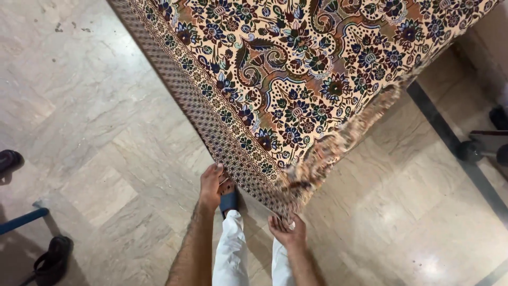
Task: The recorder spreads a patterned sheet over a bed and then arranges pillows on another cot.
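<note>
A large patterned rug (pixel 296 69) with dark blue flowers on a cream and brown ground lies on the marble floor. Its near corner is lifted and folded over, with the fringe hanging. My left hand (pixel 210 185) grips the rug's dotted border edge just left of that corner. My right hand (pixel 288 230) holds the folded corner from below, fingers curled into the fringe. My white trousers (pixel 233 254) and a foot in a blue sandal (pixel 228 201) show between the hands.
Grey marble floor (pixel 90 132) lies to the left. A black sandal (pixel 52 262) and a blue bar (pixel 21 221) sit at the lower left, another dark shoe (pixel 9 161) at the left edge. Dark wheeled objects (pixel 481 148) stand at the right, beside a dark floor stripe.
</note>
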